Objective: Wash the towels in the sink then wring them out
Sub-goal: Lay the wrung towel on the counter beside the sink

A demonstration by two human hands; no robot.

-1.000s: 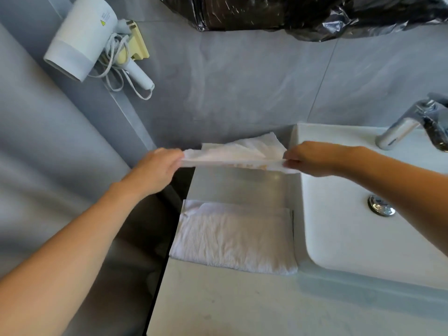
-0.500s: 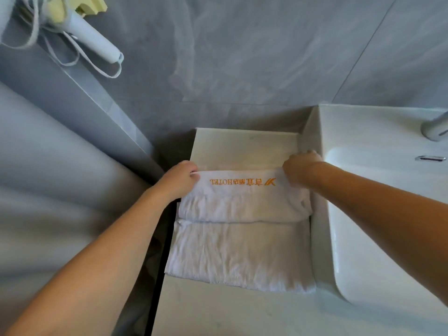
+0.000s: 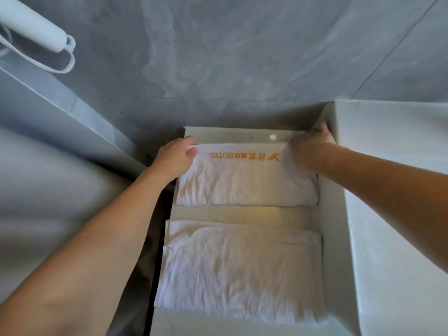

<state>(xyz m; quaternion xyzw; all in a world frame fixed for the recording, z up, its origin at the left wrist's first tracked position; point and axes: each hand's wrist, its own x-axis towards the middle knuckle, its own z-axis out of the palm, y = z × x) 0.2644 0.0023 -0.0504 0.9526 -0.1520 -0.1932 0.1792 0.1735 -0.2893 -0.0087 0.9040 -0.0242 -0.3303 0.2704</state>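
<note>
Two folded white towels lie on the pale counter (image 3: 242, 213) left of the sink (image 3: 392, 214). The far towel (image 3: 244, 183) carries orange lettering along its back edge. My left hand (image 3: 175, 157) pinches its far left corner with thumb and fingers. My right hand (image 3: 309, 149) grips its far right corner, close against the sink's outer wall. The near towel (image 3: 237, 270) lies flat and untouched, with a strip of bare counter between the two.
The white sink's wall rises along the right of the towels. A grey tiled wall stands behind the counter. A white hair dryer handle (image 3: 34, 32) with its cord hangs at the upper left. A dark gap (image 3: 160, 238) runs along the counter's left edge.
The lettered towel, held up in the air by both hands a second ago, now lies on the counter behind the near towel. It has since slid farther back, opening a gap.
</note>
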